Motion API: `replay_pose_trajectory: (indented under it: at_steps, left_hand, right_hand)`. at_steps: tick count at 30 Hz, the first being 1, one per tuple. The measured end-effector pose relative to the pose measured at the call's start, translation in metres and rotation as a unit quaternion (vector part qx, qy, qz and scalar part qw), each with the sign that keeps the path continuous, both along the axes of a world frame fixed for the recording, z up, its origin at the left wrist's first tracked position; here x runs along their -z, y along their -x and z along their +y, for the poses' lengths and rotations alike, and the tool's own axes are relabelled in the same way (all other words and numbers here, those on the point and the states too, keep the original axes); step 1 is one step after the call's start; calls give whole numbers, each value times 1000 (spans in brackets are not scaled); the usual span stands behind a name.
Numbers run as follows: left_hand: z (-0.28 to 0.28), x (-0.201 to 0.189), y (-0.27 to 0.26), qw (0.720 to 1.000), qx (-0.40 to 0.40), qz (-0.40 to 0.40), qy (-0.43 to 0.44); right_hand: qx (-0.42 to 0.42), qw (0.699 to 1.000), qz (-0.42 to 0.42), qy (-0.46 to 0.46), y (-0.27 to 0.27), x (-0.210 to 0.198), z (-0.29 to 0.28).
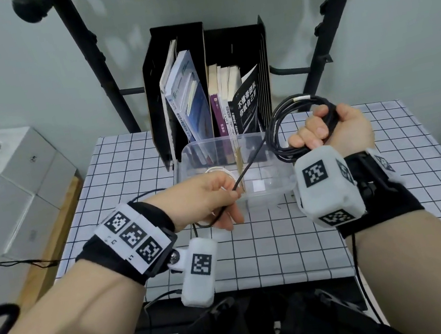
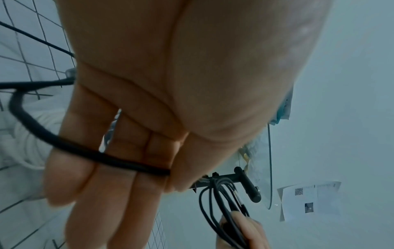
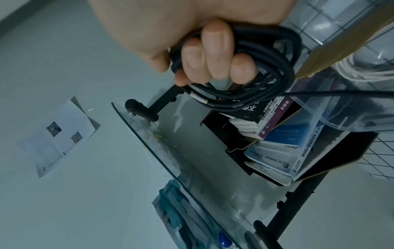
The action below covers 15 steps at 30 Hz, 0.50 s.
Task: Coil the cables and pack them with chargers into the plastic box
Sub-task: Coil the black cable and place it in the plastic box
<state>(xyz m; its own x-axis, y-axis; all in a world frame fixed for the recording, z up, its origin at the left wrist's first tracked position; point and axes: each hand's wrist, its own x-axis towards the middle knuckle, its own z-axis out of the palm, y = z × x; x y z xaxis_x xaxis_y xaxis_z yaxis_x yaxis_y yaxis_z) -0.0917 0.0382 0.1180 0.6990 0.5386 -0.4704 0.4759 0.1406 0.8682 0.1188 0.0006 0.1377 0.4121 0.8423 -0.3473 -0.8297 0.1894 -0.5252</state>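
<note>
Head view: right hand [image 1: 333, 129] raised over the far right of the gridded table [image 1: 284, 232], fingers curled tight round a coil of black cable [image 1: 275, 133], loops hanging left of the fist. One strand running from the coil down and left across the clear box [image 1: 190, 154] to the left hand [image 1: 213, 197], pinched there between thumb and fingers, slack looping below the palm. Box standing mid-table between the hands, with a white cable [image 1: 221, 171] and a small white square inside; whether that square is a charger, cannot tell. Black file rack [image 1: 152, 90] with books just behind the box.

Left wrist view: palm close up, black cable [image 2: 119, 161] lying across the fingers [image 2: 70, 168], its end caught under the thumb; fingers fairly straight and close together. Right hand [image 2: 241, 230] with the coil low in the picture.

Right wrist view: fingers [image 3: 215, 50] clamped round the bunched loops [image 3: 277, 74], a pale tag on one strand. White cable [image 3: 362, 72] visible through the box wall [image 3: 341, 121] at right.
</note>
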Motion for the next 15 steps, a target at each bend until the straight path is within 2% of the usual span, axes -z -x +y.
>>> replay_pose_trajectory:
  at_steps: [5,7,12,15]
  left_hand:
    - [-1,-5,-6,998,52,22,-31]
    - [-2,-6,-9,997,65,23,-46]
    - [3,-14,-13,989,75,19,-122]
    - [6,-21,-13,985,76,28,-155]
  right_hand:
    - [-12,1000,3,-16,10,-1,6]
    - [-12,999,-22,-20,16,1,11]
    - [-3,986,-167,-18,26,12,17]
    - [-29,956,-293,10,30,17,15]
